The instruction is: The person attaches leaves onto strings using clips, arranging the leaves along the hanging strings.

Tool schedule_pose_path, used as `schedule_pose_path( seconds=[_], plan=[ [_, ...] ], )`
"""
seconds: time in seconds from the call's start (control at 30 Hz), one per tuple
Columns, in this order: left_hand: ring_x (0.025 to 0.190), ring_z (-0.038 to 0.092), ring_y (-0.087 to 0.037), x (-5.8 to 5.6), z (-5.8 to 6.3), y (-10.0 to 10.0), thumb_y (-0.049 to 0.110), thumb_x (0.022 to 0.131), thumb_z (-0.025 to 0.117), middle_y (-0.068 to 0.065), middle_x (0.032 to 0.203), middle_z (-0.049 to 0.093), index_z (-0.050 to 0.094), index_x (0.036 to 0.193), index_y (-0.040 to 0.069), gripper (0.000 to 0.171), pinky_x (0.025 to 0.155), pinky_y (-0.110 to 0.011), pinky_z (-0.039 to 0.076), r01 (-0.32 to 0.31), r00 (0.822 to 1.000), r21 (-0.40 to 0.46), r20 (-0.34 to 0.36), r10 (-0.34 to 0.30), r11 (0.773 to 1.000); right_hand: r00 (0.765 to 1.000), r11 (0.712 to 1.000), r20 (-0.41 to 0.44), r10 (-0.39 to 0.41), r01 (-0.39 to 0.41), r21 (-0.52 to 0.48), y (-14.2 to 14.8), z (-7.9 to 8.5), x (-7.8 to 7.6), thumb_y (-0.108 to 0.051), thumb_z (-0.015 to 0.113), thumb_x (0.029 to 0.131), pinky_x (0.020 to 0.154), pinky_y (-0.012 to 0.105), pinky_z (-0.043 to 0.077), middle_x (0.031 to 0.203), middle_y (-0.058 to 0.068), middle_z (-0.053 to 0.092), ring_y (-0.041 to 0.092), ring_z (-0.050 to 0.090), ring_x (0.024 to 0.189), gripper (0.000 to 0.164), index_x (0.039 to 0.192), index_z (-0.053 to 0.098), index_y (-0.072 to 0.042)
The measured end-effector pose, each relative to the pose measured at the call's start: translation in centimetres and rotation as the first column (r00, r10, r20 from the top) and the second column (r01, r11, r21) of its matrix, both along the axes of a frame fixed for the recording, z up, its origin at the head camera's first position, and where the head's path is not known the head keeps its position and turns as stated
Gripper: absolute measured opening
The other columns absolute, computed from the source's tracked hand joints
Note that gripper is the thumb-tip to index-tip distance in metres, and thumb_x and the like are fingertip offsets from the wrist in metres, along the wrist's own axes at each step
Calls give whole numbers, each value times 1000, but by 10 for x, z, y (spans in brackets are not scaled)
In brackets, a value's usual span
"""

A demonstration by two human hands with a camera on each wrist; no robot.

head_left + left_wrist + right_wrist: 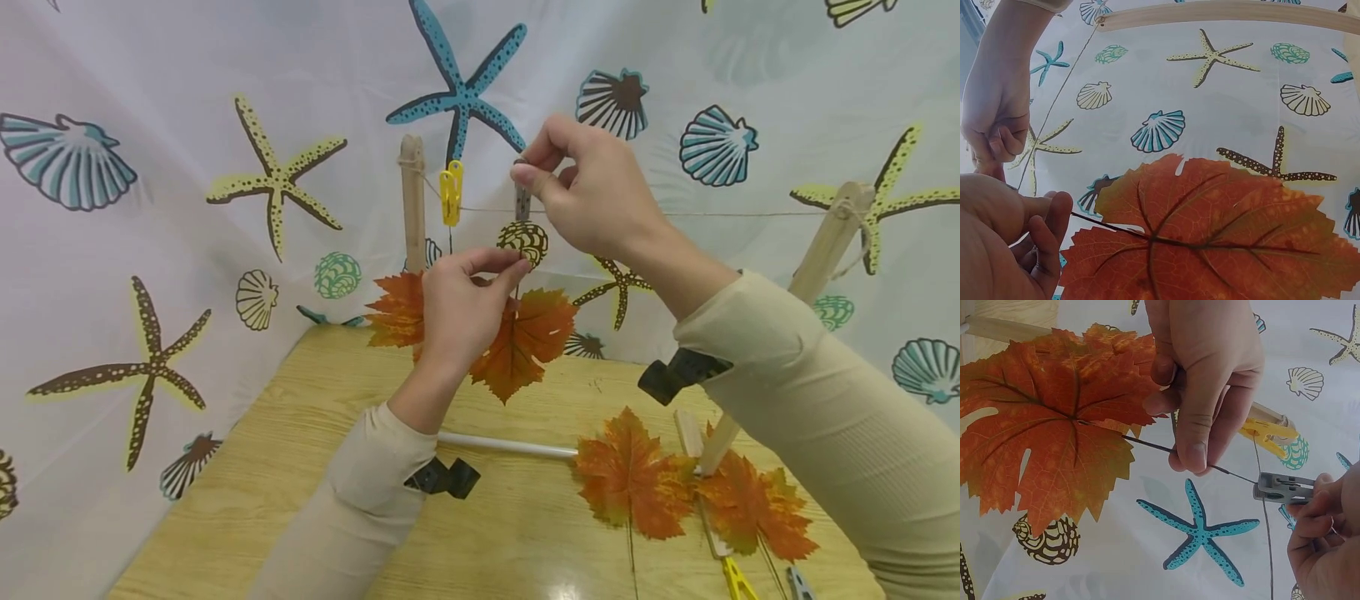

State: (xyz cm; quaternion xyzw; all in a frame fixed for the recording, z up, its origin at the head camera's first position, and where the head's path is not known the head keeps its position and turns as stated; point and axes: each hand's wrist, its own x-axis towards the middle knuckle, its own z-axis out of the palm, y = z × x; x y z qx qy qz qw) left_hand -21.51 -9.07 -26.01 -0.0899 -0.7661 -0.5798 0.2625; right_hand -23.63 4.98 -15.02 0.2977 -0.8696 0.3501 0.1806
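Left hand: this one (468, 308) has a narrow grip, thumb and fingers pinching the dark stem (1147, 445) of an orange leaf (525, 342) a bit below its top end.
Right hand: up higher (592, 183), grip also narrow, squeezing the handle end of a grey clip (1282, 487).
Leaf in hand: hangs tip down in front of the backdrop, above the far part of the bench (262, 442).
Grey clip: right at the twine (720, 214), nose pointing down, with the top of the stem right up at it. Can't tell if it's actually biting on the stem, tbh.
Twine: strung between a left wooden post (413, 200) and a right wooden post (828, 242), the right one leaning.
Yellow clip: sits on the twine (450, 196) near the left post, stem below it, second leaf (397, 308) partly behind the left hand.
Bench stuff: white rod (517, 447) lying flat, one loose leaf (630, 475) by its right end, another loose leaf (757, 504) further right, plus a spare yellow clip (738, 579) and a blue-grey clip (799, 583) at the near edge of the view.
Backdrop: white cloth (180, 50) covered in starfish and shells.
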Motion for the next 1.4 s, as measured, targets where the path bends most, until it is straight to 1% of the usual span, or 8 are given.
schedule_pose_path(
  seconds=[0.23, 0.37, 0.47, 0.67, 0.77, 1.0, 1.2, 1.4],
  plan=[
    [60, 70, -27, -1, 1, 0, 18, 91, 75, -7, 96, 77, 79, 100, 5, 17, 60, -35, 60, 17, 1000, 24, 11, -17, 1000, 997, 999, 69, -34, 32, 29, 2, 0, 0, -28, 61, 101, 76, 31, 47, 109, 3, 70, 20, 61, 84, 20, 108, 67, -11],
    [58, 69, -22, -2, 1, 0, 17, 91, 75, -8, 95, 77, 79, 100, 4, 16, 60, -36, 60, 21, 1000, 25, 3, -22, 999, 994, 998, 98, -39, 33, 56, 4, 1, 0, -32, 61, 100, 61, 28, 46, 112, 2, 72, 20, 63, 70, 26, 115, 71, -13],
    [58, 69, -21, -2, 1, -1, 17, 91, 75, -8, 94, 77, 79, 99, 4, 16, 60, -31, 59, 19, 1000, 13, -4, -19, 1000, 994, 997, 104, -37, 29, 73, 6, 1, 0, -35, 61, 100, 51, 27, 43, 115, 2, 73, 20, 63, 59, 30, 117, 72, -13],
    [67, 74, -24, -2, -2, -4, 20, 90, 76, -9, 95, 77, 80, 101, 6, 18, 65, -27, 60, -4, 1000, -10, -9, 4, 1000, 991, 993, 131, -38, 22, 116, 6, -1, -1, -38, 65, 97, 58, 28, 50, 117, 3, 73, 19, 66, 60, 36, 122, 69, -12],
    [74, 75, -21, -2, -3, -5, 22, 89, 77, -7, 97, 78, 80, 102, 8, 19, 67, -27, 60, -25, 1000, -26, -10, 25, 999, 988, 993, 149, -32, 14, 117, 5, -2, -2, -37, 65, 97, 59, 28, 51, 116, 5, 73, 19, 67, 61, 37, 123, 69, -11],
    [71, 74, -18, -3, -4, -10, 23, 88, 79, -7, 96, 78, 80, 102, 7, 21, 66, -27, 59, -49, 998, -49, -29, 48, 998, 978, 995, 209, -25, 4, 101, 8, -4, -3, -37, 68, 95, 65, 29, 57, 117, 6, 72, 17, 70, 65, 40, 125, 68, -10],
    [79, 73, -17, -1, -6, -15, 25, 87, 79, -6, 98, 78, 80, 102, 8, 23, 67, -26, 59, -57, 998, -62, -5, 57, 996, 973, 995, 229, -14, -9, 99, 13, -7, -4, -37, 70, 94, 72, 33, 59, 119, 7, 71, 17, 72, 70, 44, 128, 67, -8],
    [71, 72, -16, 3, -8, -16, 26, 88, 79, -5, 98, 78, 80, 104, 10, 24, 61, -24, 57, -68, 997, -79, 18, 70, 995, 967, 996, 252, -48, 27, 83, 24, -10, -3, -42, 72, 92, 73, 32, 58, 122, 2, 71, 15, 74, 74, 52, 133, 63, -13]
  ],
)
